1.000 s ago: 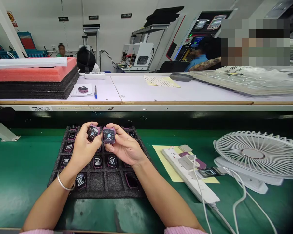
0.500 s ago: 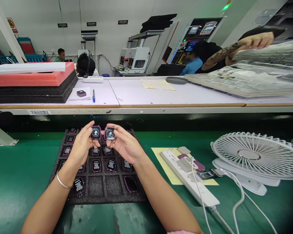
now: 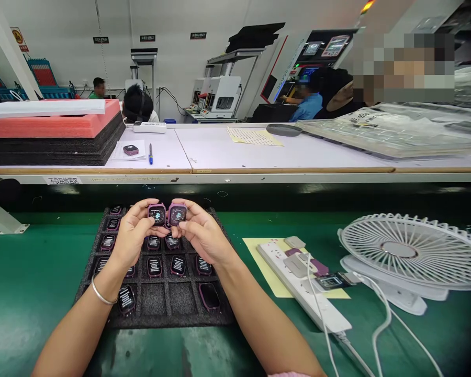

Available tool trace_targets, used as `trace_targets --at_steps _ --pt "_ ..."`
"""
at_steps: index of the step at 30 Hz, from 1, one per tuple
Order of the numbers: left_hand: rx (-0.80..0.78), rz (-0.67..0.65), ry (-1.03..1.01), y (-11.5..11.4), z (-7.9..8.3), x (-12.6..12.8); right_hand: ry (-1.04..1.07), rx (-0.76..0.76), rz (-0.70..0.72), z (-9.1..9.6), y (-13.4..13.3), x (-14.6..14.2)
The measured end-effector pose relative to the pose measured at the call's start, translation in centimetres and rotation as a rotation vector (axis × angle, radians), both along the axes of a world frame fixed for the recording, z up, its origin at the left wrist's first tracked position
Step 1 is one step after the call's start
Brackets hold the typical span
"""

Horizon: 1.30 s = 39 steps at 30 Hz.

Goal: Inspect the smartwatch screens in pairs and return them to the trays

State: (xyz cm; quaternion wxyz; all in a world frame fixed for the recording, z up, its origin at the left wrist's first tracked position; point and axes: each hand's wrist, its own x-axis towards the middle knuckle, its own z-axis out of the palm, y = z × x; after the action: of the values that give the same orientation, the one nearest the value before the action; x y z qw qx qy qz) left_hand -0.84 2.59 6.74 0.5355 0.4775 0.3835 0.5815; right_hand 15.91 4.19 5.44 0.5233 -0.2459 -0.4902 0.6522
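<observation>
My left hand is closed on a purple smartwatch case with a lit dial, its thumb at the lower left of the screen. A second purple smartwatch case, also lit, sits in the grip of my right hand, thumb by its lower edge. Both cases are held side by side, screens facing me, above the far part of a black foam tray. Several more strapless watches lie in the tray's pockets, most showing white text; one watch at the near right has a dark screen. My hands hide some pockets.
Right of the tray lie a yellow sheet, a white power strip with cables, and a white fan. A raised white shelf runs behind, bearing foam stacks, a pen and plastic trays. Other people sit beyond.
Both watches have turned to face me more squarely and shifted slightly right. My left thumb has come down onto the front of its watch; my right thumb has moved lower.
</observation>
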Motion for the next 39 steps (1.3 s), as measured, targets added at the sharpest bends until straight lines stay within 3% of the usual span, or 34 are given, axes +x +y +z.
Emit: trace_targets --at_steps 39 --pt "0.043 -0.033 0.018 -0.33 0.11 0.16 -0.082 0.125 -0.044 -0.33 -0.09 0.04"
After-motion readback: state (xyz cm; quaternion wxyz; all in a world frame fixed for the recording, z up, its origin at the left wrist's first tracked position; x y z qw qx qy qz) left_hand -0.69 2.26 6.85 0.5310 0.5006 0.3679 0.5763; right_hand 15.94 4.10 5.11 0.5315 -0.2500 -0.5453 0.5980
